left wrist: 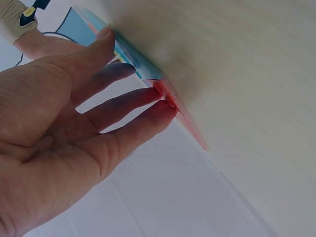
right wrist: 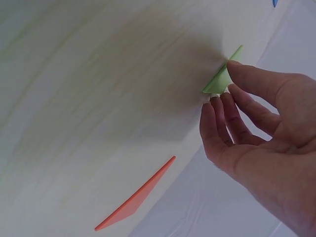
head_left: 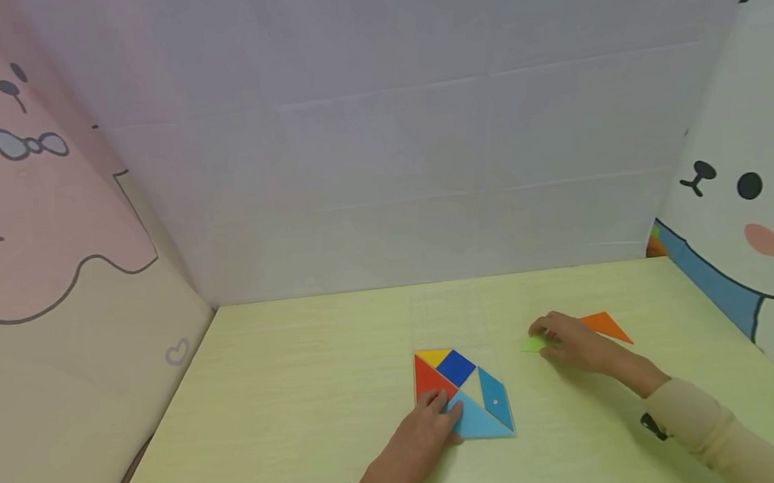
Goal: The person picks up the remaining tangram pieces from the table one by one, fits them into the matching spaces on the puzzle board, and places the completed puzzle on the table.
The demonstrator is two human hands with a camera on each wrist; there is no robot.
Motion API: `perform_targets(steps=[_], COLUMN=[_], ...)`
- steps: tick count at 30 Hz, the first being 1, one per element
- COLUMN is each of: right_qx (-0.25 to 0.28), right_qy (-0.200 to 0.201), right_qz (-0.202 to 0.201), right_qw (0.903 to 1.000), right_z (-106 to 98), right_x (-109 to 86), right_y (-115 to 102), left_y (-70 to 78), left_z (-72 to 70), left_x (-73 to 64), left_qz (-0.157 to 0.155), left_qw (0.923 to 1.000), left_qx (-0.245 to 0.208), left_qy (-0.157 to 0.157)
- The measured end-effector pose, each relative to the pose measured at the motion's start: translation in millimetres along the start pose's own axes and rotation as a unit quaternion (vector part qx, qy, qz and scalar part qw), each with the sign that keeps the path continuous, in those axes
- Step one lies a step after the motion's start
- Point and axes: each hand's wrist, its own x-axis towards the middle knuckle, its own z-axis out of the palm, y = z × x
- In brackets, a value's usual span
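Observation:
On the table lies a tangram puzzle with a yellow triangle (head_left: 432,358), a dark blue square (head_left: 456,369), a red triangle (head_left: 430,379), a light blue triangle (head_left: 481,420) and a blue parallelogram (head_left: 495,397). A pale gap shows between the square and the parallelogram. My left hand (head_left: 420,435) rests its fairly straight fingers on the red and light blue pieces, thumb by the near edge. To the right, my right hand (head_left: 569,343) pinches a light green triangle (right wrist: 220,81) between thumb and fingers, at the tabletop. An orange triangle (head_left: 607,327) lies behind that hand.
A faint, see-through lined rectangle (head_left: 450,317) lies just behind the puzzle. The pale yellow table (head_left: 290,395) meets a white cloth wall (head_left: 387,241) at the back. Printed cloths hang at left and right. A black item (head_left: 653,426) is at the right cuff.

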Motion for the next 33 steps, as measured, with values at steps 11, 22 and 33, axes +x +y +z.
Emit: perform_targets(steps=[11, 22, 33], right_qx=[0.035, 0.057, 0.083], right_qy=[0.02, -0.011, -0.005], right_qz=[-0.042, -0.008, -0.024], right_qw=[0.9983, 0.9983, 0.9962], right_z=[0.9, 0.9, -2.3], right_x=[-4.8, -3.7, -3.4], right_y=[2.6, 5.2, 3.4], left_y=[1.1, 2.0, 1.5], left_z=[0.0, -0.5, -0.5], left_x=[1.0, 1.9, 1.5], left_qz=[-0.001, -0.01, -0.01], left_qw=[1.0, 0.9998, 0.9998], left_qx=[0.003, -0.003, -0.01], left_qy=[0.0, -0.015, -0.013])
